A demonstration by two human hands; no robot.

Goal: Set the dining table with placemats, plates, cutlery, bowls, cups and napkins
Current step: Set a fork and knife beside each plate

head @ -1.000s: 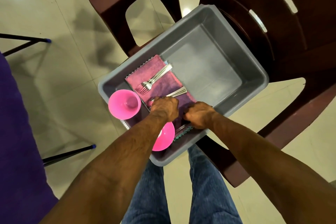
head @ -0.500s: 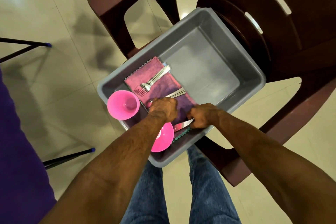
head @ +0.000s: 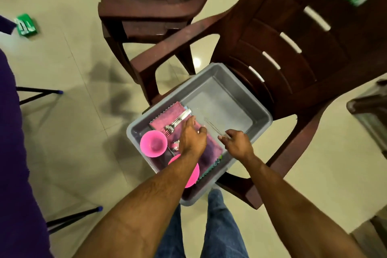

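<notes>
The right hand (head: 235,142) pinches a knife (head: 213,126) above the grey tub (head: 259,115) while the left hand (head: 192,136), fingers relaxed, hovers over the napkins (head: 165,116), with forks (head: 178,120) and pink bowls (head: 153,143) not yet taken out, so setting seems barely begun.

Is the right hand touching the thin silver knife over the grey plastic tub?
Touching. The head view shows the right hand pinching the thin silver knife at its near end, above the grey plastic tub.

Brown plastic chairs (head: 282,52) on glossy cream floor (head: 62,132).
</notes>
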